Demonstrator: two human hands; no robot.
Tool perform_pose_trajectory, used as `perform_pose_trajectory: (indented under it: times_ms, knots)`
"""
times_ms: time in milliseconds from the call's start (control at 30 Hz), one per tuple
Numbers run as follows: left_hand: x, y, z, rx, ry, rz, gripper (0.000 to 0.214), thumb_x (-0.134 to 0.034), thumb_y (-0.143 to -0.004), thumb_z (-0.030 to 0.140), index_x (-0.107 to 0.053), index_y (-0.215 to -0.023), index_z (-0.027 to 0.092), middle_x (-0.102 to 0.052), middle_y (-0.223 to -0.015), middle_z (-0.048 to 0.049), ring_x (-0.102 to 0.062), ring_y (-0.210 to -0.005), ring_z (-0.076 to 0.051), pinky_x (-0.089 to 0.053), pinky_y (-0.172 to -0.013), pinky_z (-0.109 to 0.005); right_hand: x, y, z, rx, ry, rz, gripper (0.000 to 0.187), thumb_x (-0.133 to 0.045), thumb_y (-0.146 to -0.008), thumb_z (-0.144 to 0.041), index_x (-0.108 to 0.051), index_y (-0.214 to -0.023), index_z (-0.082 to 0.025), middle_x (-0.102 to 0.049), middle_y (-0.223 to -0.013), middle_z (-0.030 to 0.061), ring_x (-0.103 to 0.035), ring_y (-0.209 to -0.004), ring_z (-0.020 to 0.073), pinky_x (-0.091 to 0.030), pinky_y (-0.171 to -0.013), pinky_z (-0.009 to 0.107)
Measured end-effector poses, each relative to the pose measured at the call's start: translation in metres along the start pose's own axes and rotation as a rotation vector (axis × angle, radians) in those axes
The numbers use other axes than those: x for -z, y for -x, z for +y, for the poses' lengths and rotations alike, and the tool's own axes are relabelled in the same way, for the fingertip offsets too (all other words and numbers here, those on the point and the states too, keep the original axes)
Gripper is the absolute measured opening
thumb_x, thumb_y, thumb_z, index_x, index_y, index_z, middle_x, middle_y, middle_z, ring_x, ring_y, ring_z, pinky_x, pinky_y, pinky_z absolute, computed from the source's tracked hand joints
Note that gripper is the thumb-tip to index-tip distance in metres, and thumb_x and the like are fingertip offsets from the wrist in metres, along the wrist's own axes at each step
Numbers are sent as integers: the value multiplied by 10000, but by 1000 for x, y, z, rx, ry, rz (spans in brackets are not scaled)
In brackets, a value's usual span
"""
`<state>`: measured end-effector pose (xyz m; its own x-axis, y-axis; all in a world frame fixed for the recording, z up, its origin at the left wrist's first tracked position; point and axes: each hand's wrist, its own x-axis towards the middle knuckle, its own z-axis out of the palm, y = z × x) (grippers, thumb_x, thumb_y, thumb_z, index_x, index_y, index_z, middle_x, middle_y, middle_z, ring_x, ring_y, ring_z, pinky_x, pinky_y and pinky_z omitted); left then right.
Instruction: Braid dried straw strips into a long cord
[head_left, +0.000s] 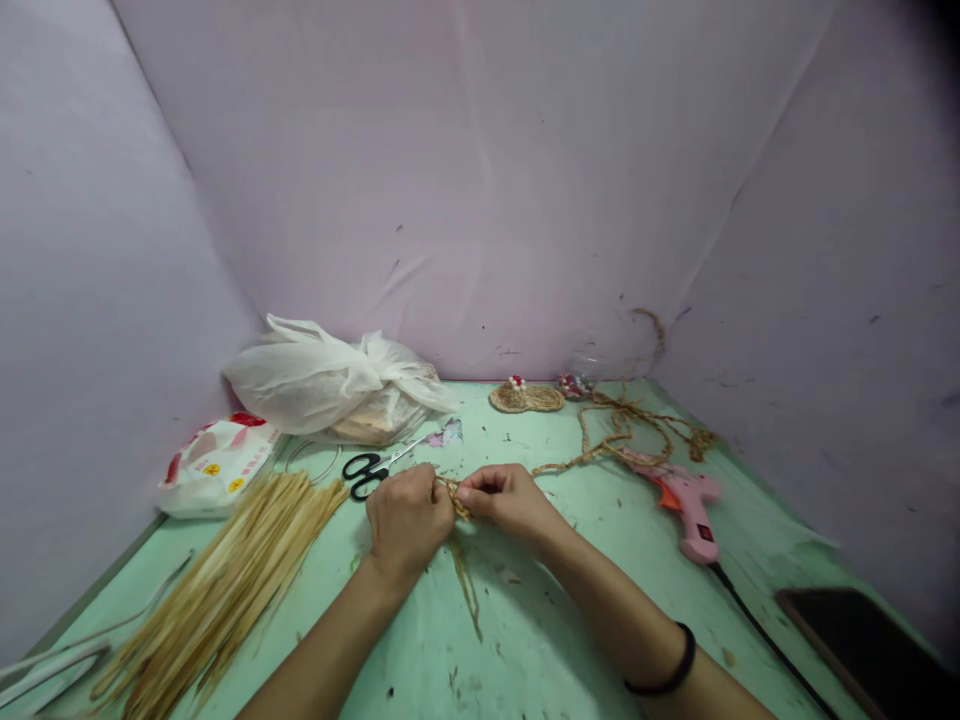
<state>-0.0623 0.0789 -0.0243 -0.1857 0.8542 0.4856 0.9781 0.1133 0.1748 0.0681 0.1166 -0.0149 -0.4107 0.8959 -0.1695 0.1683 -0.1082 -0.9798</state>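
My left hand [406, 520] and my right hand [507, 501] meet at the middle of the green table [525, 640], both pinched on a braided straw cord [454, 497]. Loose straw ends [466, 585] hang from the braid toward me. The finished cord [600, 445] runs off to the right in loops toward the back corner. A black band sits on my right wrist [670, 672].
A bundle of straw strips [225, 580] lies at the left. Black-handled scissors [369, 470] lie behind my left hand. A white plastic bag [337, 385], a printed packet [217, 465], a pink glue gun [690, 500], a small woven piece [525, 397] and a dark phone [870, 645] surround them.
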Motion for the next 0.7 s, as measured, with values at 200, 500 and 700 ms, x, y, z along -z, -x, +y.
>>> perform_pose_trajectory:
  times_ms: [200, 500, 700]
  knots:
    - [3, 3, 6, -164, -17, 80, 137, -457, -674, 177, -493, -543, 192, -552, -547, -14, -511, -570, -151, -266, -566, -274, 7, 1, 0, -103, 22, -122, 111, -566, -545, -205, -547, -484, -115, -418, -411, -46, -293, -419, 41, -225, -421, 192]
    - [7, 5, 9, -247, 16, -17, 152, -433, -695, 168, -516, -570, 191, -568, -574, -23, -527, -599, -165, -280, -578, -285, 12, 2, -5, -109, 234, -77, 54, -496, -508, -162, -475, -461, -144, -378, -400, -59, -298, -417, 49, -236, -410, 187]
    - [4, -1, 28, -127, 52, -286, 177, -421, -715, 233, -588, -672, 195, -626, -650, -40, -571, -631, -173, -292, -547, -267, 28, -9, 8, 152, 446, 139, 63, -438, -609, -203, -486, -590, -166, -461, -481, -36, -386, -455, 80, -262, -410, 184]
